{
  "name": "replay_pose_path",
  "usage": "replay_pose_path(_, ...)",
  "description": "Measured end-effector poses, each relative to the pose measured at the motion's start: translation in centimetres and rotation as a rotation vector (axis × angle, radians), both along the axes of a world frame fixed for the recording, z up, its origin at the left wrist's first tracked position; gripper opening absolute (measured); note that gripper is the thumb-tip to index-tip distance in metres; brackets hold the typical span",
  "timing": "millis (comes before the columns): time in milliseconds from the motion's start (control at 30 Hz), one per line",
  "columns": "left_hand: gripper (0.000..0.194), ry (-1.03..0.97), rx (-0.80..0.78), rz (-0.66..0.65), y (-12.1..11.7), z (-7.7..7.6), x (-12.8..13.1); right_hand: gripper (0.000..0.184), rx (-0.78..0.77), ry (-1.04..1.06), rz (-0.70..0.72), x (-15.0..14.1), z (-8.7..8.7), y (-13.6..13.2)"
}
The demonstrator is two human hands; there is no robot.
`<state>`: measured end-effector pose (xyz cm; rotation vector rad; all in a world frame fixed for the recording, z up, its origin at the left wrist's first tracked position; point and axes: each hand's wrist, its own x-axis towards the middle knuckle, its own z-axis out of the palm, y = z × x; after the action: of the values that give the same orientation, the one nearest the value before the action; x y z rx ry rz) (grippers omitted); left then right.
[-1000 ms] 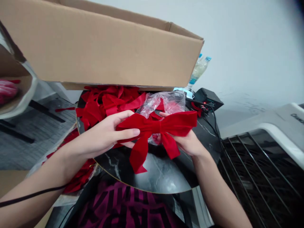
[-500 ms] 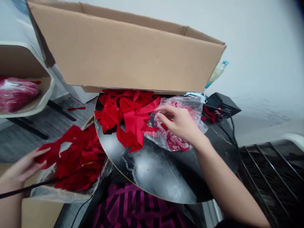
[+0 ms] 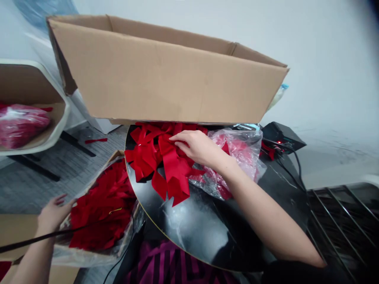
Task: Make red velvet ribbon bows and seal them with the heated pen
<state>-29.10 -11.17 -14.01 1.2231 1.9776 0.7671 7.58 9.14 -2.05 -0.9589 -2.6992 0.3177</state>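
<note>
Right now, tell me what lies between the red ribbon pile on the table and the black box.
The head view shows the right hand at the pile, then a clear plastic bag, then a small red piece by the black box.

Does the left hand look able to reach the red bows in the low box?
Probably yes: the left hand is beside the open box, though a black cable crosses the red bows.

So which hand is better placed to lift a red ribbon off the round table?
Probably the right hand: its fingertips are at the ribbon pile on the table. The left hand is lower down, beside the open box of red pieces.
</note>
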Motion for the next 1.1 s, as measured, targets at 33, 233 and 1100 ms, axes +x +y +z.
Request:
replay_pose_path(33,0.021,0.056,0.032,0.139,1.1,0.3,0.0,0.034,0.004,0.064,-0.006,0.4,0.4,-0.1)
replay_pose_path(233,0.036,-0.084,0.390,0.186,6.6,7.5,6.1,0.018,0.015,0.476,-0.178,1.8,3.2,-0.2)
replay_pose_path(1100,0.046,-0.250,0.476,-0.348,12.0,12.5,17.9,0.029,0.347,1.209,-0.527,12.0,8.7,-9.3)
